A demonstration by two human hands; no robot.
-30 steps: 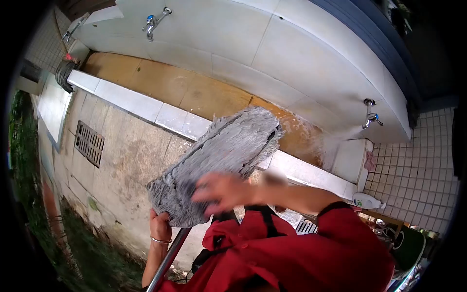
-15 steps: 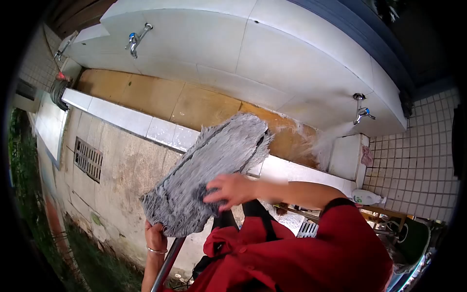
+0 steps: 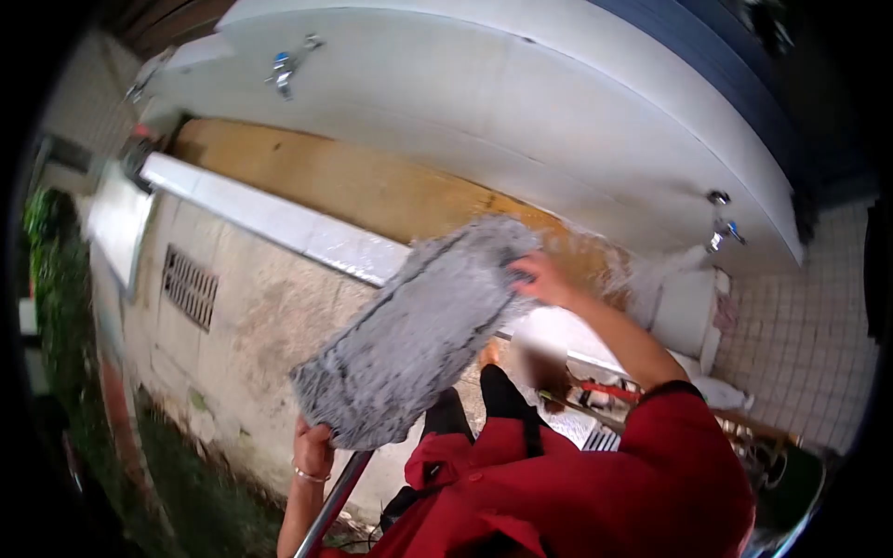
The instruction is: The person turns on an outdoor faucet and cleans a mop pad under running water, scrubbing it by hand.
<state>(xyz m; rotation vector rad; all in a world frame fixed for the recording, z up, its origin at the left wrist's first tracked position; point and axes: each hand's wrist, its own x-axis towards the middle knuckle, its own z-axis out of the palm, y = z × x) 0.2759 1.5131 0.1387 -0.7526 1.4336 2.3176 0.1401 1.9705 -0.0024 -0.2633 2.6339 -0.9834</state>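
Observation:
A wide grey, shaggy mop head (image 3: 419, 325) lies slantwise across the trough's edge, its fibres wet-looking and its metal pole (image 3: 337, 502) running down toward my body. My left hand (image 3: 313, 448) is closed on the near left corner of the mop head, close beside the pole. At the far right end, my right hand (image 3: 547, 281) presses on the mop with curled fingers. Something dark shows under those fingertips, and I cannot tell what it is.
Water runs from the right tap (image 3: 724, 232) into the tiled trough (image 3: 353, 186) with a brownish floor. Another tap (image 3: 282, 73) is on the left wall. A floor grate (image 3: 191, 286) lies left, a white bottle (image 3: 721, 392) right.
My right hand has moved from the mop head's near middle out to its far right end. My left hand keeps its hold at the corner. The whole view has shifted slightly.

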